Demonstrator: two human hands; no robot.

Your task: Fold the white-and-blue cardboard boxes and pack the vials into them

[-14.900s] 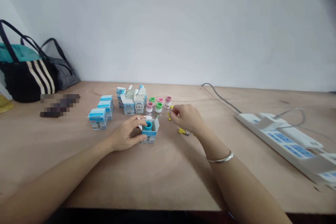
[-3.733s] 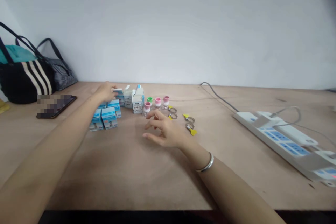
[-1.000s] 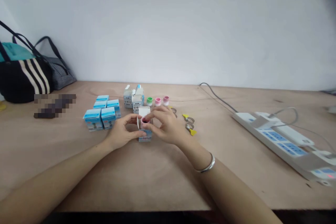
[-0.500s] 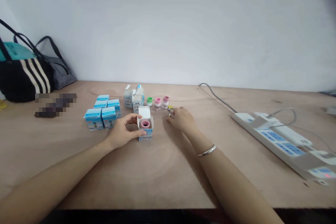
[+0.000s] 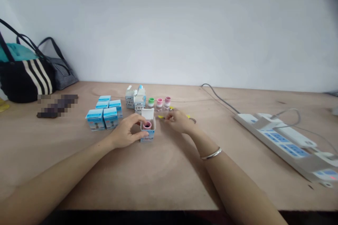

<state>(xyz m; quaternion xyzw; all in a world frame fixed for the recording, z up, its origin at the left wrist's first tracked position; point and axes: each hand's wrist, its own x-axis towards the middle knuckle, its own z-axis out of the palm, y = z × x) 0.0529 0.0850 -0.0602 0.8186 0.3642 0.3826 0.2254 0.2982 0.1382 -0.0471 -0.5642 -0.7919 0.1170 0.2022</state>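
My left hand [image 5: 128,132] is closed around the side of a small blue-and-white cardboard box [image 5: 148,137], its flap raised. Inside the box stands a small container with a pink ring-shaped top [image 5: 147,125]. To the right of it, my right hand [image 5: 179,121] pinches a small thin thing with a yellow tip [image 5: 161,116]; the fingers hide most of it. Behind that hand lie more yellow bits and a dark curved piece [image 5: 193,120]. Three small clear jars stand beyond, one with a green top [image 5: 151,101] and two with pink tops [image 5: 160,102].
Several closed blue-and-white boxes [image 5: 95,120] stand at the left, and opened boxes [image 5: 139,100] behind. A pixelated dark object [image 5: 56,107] and bags [image 5: 29,77] lie further left. A power strip [image 5: 280,144] with cables runs along the right.
My right hand has moved slightly left toward the box, and the yellow-tipped thing now sticks out from its fingers. My left hand still holds the box, fingers nearer the pink top.
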